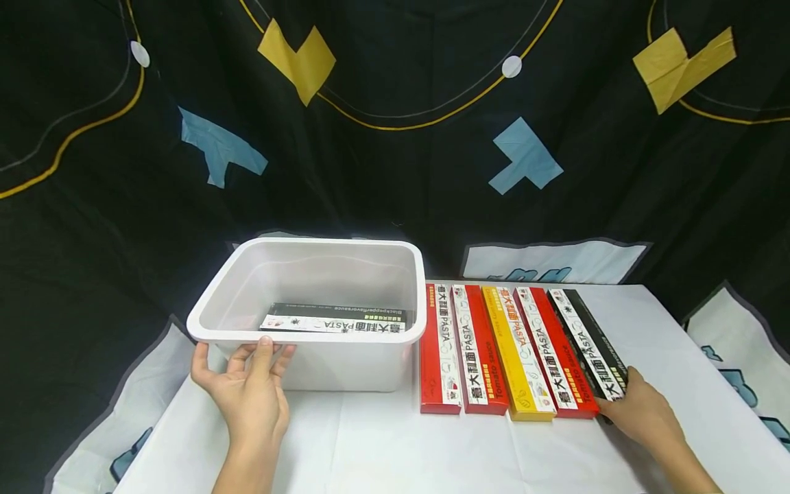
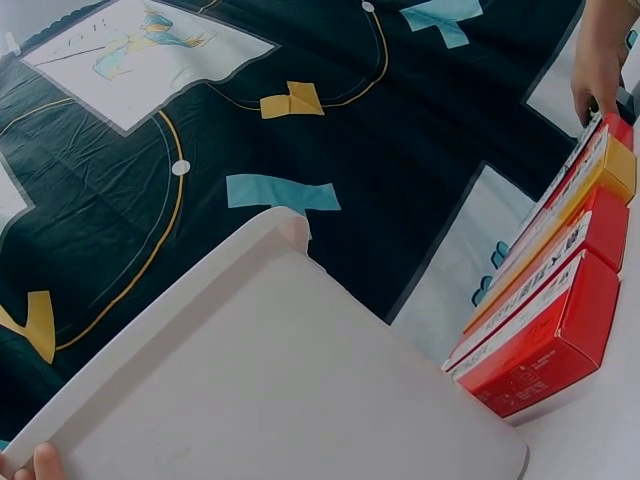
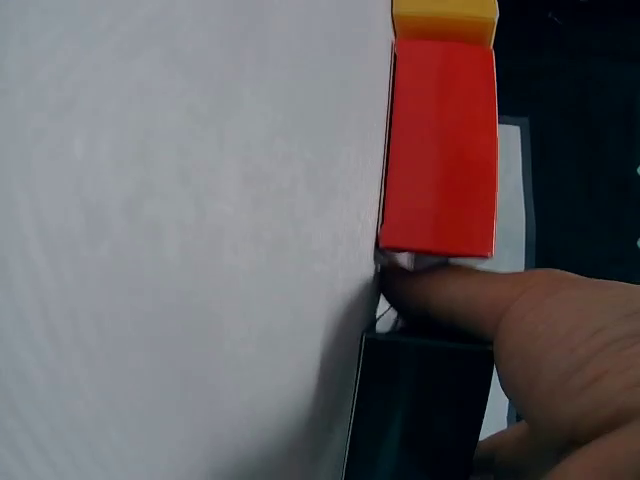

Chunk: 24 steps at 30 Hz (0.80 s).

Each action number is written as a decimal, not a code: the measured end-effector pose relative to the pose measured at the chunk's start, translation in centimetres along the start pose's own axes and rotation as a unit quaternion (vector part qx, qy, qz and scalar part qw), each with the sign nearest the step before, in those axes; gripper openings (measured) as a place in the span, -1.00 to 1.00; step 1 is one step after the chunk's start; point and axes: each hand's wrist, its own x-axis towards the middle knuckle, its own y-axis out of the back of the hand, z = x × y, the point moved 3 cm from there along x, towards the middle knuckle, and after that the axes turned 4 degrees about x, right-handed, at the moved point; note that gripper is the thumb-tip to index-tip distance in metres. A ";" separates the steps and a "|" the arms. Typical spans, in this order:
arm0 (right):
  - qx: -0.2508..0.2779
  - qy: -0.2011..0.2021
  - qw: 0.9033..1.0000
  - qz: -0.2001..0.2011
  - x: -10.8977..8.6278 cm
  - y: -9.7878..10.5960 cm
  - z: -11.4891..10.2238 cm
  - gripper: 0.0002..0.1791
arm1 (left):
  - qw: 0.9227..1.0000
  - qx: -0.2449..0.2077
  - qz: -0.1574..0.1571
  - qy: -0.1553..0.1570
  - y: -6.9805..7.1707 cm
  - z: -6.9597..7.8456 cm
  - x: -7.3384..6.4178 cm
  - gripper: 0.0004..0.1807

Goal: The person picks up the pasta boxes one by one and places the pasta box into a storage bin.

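At the near rim of a white plastic bin (image 1: 345, 367), my left hand (image 1: 249, 398) holds on, thumb against the lip and fingers under it. A black pasta box (image 1: 336, 317) lies inside on the bin's floor. My right hand (image 1: 644, 415) grips the near end of another black pasta box (image 1: 586, 336), the rightmost in a row. In the right wrist view, the thumb (image 3: 450, 292) is wedged between the black box's end (image 3: 420, 400) and the neighbouring red pasta box (image 3: 440, 150). The fingers on the far side are mostly hidden.
Left of the gripped box lie red pasta boxes (image 1: 552, 357) and a yellow one (image 1: 518, 357), side by side, the leftmost close against the bin. All rest on a white-covered table (image 1: 382, 446). Behind hangs a black cloth (image 1: 382, 185) with taped shapes.
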 end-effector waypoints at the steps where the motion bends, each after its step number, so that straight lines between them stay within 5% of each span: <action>1: 0.002 -0.006 1.000 0.004 -0.1 0.1 0.0 -0.09 | 1.000 -0.002 0.001 0.000 0.0 0.0 0.0 -0.09; 8: 0.023 -0.057 0.997 0.048 -1.2 1.5 -0.5 0.02 | 1.000 -0.014 0.003 -0.002 0.1 -0.1 0.0 -0.08; 24: 0.083 -0.147 0.985 0.045 -3.1 4.7 -1.2 0.20 | 1.000 0.010 -0.007 0.004 0.0 0.0 0.0 -0.08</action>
